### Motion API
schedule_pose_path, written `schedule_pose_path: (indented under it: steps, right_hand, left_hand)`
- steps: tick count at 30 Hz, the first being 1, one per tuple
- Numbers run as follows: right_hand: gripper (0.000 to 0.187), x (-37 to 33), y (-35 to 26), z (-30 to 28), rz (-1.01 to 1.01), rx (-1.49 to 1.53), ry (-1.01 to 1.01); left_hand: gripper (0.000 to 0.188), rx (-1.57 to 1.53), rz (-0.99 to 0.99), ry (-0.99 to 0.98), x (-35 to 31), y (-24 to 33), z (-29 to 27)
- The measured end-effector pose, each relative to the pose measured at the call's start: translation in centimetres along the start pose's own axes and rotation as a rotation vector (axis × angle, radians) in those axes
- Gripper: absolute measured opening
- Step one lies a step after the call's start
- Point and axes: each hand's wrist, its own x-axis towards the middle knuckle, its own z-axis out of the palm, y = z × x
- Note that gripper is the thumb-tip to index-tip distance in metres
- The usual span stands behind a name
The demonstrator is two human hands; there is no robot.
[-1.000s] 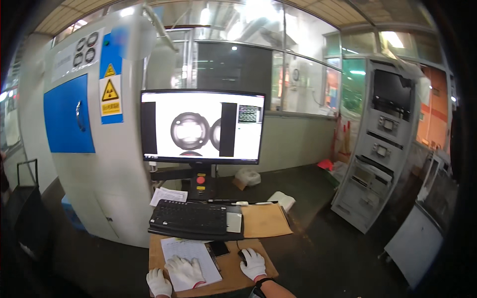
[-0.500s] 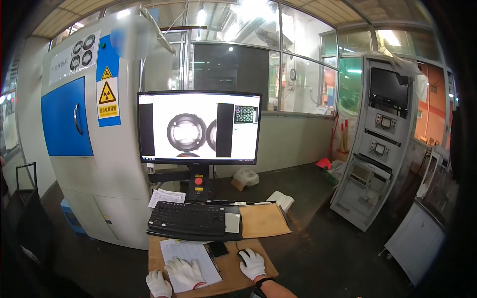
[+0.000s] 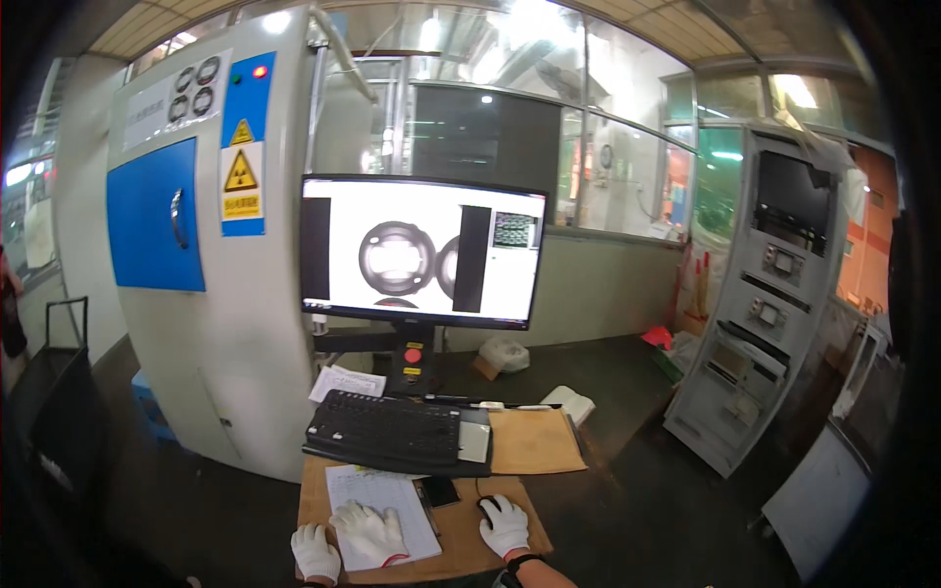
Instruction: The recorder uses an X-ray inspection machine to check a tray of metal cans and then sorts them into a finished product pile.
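My right hand (image 3: 505, 526), in a white knit glove with a dark band at the wrist, is closed over a black computer mouse (image 3: 486, 507) on the brown desktop (image 3: 480, 559). My left hand (image 3: 316, 553), also gloved in white, rests flat at the desk's near left corner with nothing in it. Beside it a loose white glove (image 3: 369, 532) with a red-edged cuff lies on a sheet of written paper (image 3: 417, 534). A dark phone-like slab (image 3: 438, 491) sits between the paper and the mouse. Behind these is a black keyboard (image 3: 382, 428).
A monitor (image 3: 421, 250) showing round grey ring shapes stands behind the keyboard, above a red button (image 3: 413, 356). A tan envelope (image 3: 534, 441) lies right of the keyboard. To the left is a large cabinet (image 3: 260, 343) with a blue door; a grey instrument rack (image 3: 755, 323) stands at right.
The whole view has shifted, so the scene sits slightly farther right. Both hands keep their places on the desk, the right still on the mouse.
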Motion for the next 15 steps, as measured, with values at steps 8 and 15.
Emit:
schedule_pose_path:
  steps: [8, 15]
  right_hand:
    - [0.049, 0.8, -3.4, -5.8, -0.174, 0.147, -0.019]
    - [0.055, 0.0, -2.4, -3.6, -0.114, -0.028, -0.013]
  left_hand:
    - [0.018, -0.117, -0.021, -0.028, 1.3, 0.6, -2.7]
    - [0.063, -0.127, -0.378, 0.566, 8.9, -8.9, -12.5]
